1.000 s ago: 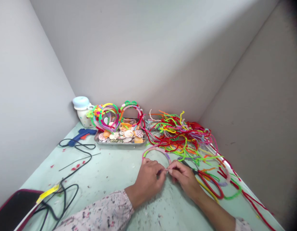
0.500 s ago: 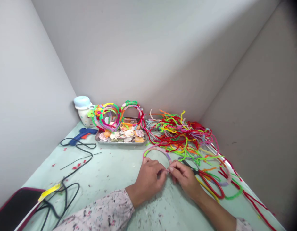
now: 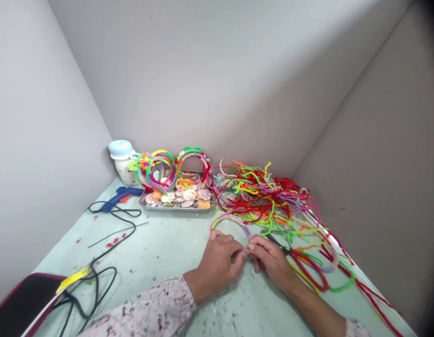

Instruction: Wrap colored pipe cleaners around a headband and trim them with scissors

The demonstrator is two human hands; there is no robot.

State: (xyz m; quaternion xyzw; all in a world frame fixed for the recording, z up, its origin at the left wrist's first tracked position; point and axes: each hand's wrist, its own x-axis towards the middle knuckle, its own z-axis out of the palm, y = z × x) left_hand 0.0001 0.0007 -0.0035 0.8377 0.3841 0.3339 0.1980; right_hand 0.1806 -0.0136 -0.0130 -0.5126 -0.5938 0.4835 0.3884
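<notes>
A headband (image 3: 234,216) wrapped in pink, green and purple pipe cleaner arches up from my two hands. My left hand (image 3: 222,260) is closed over its left end, thumb and forefinger pinched towards the right. My right hand (image 3: 269,262) is closed at the band's right end, fingertips almost touching those of the left. Between the fingertips shows a small bit of pink, probably pipe cleaner; the fingers cover most of it. Just right of my right hand lie scissors (image 3: 310,270) with red handles, their dark blades partly under loose pipe cleaners.
Behind the hands, a metal tray (image 3: 178,209) holds shells (image 3: 189,194) and finished headbands (image 3: 192,152). Loose pipe cleaners (image 3: 259,192) heap at the right. At left are a blue glue gun (image 3: 120,197), a black cord (image 3: 130,231), a lidded white jar (image 3: 123,166) and a dark tablet-like object (image 3: 25,299).
The headband and both hands have shifted very slightly, the band tilting a little to the right. Both hands keep their pinch at its ends.
</notes>
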